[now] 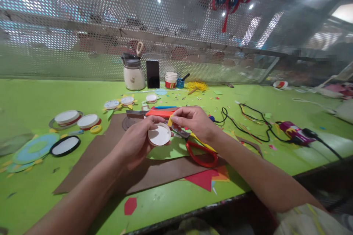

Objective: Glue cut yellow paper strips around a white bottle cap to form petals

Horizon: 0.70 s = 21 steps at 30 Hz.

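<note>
My left hand (140, 134) is closed around the edge of a small white round lid (160, 134), its flat face turned up toward me. Between the thumb and fingertips of my right hand (194, 120) is a small yellow paper piece (170, 121), held at the lid's upper right rim. Under my hands lie red-handled scissors (202, 156), with their blades partly hidden by my right hand. An orange utility knife (160, 113) rests just beyond my fingers. Brown sheet material (165, 172) spreads out beneath.
White round lids (87, 121), a black-rimmed disc (65, 146) and a blue paper ring (38, 148) lie left. At the back stand a jug (134, 75), a phone (153, 74) and a jar (171, 80). Black cable (256, 137) runs right; red paper scraps (201, 179) lie in front.
</note>
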Available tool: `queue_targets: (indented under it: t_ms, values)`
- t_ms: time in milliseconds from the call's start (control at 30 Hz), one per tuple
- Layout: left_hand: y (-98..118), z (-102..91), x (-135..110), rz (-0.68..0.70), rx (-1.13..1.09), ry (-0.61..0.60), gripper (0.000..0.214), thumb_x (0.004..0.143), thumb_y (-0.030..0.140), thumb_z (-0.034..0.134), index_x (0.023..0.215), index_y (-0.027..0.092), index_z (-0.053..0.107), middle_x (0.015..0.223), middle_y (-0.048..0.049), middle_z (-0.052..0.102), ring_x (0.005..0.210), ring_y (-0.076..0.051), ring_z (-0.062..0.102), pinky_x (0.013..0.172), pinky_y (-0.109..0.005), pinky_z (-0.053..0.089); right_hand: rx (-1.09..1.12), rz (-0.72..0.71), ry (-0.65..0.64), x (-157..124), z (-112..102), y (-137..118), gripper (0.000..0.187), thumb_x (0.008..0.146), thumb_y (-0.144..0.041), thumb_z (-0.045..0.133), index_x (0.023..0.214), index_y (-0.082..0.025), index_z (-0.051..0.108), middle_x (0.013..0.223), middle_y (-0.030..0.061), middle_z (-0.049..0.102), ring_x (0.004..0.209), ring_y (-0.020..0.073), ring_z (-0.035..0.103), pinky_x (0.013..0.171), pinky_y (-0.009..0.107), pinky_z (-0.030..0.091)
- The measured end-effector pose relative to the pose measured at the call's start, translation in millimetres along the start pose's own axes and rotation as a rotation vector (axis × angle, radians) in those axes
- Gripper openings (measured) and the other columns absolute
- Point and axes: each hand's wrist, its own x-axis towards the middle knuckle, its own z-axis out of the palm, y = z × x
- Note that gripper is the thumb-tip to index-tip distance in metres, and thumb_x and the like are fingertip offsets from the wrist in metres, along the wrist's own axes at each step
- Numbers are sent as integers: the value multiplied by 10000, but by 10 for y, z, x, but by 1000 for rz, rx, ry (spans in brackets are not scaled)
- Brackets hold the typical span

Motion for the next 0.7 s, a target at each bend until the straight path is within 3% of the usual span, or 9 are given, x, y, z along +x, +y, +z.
queue_targets:
  t_ms: [167, 433, 700]
  values:
    - [-36, 19, 12, 20, 61, -46, 147, 740, 189, 600, 873, 164, 657, 823, -35, 702, 714, -168, 644, 684, -287, 541, 2, -54, -1, 4, 22, 70, 144, 743, -294, 702, 717, -157, 668, 614, -7, 639, 551, 97, 548, 564, 247, 444]
    - [-11, 46, -19, 2, 74, -55, 225, 666, 114, 648, 881, 158, 600, 771, -27, 695, 679, -143, 614, 666, -277, 528, -2, 14, 8, -8, 73, 75, 152, 738, -302, 687, 702, -159, 653, 585, -17, 605, 527, 97, 533, 548, 249, 435]
    - [-24, 29, -24, -10, 160, -66, 188, 707, 280, 708, 793, 166, 587, 695, -31, 685, 636, -158, 633, 574, -248, 487, -32, -10, 35, 12, 65, 104, 119, 727, -275, 694, 707, -160, 671, 592, -16, 614, 536, 94, 526, 543, 248, 439]
